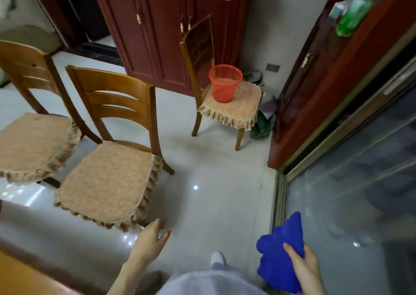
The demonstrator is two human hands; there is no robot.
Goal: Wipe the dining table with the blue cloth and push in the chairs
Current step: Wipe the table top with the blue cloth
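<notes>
Tiled floor [213, 171], table [15, 276] corner barely in shot bottom left. So right hand [302, 266] has fingers clamped on cloth [279, 249]; left hand [149, 240] fingers apart, near chair [114, 101]. Risk imo: one-handed shove snags the frilly cushion [105, 182], chair twists.

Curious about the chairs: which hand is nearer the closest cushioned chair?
Left. The left hand hovers by the chair, at its front corner; the right hand, holding the blue cloth, is farther right.
</notes>
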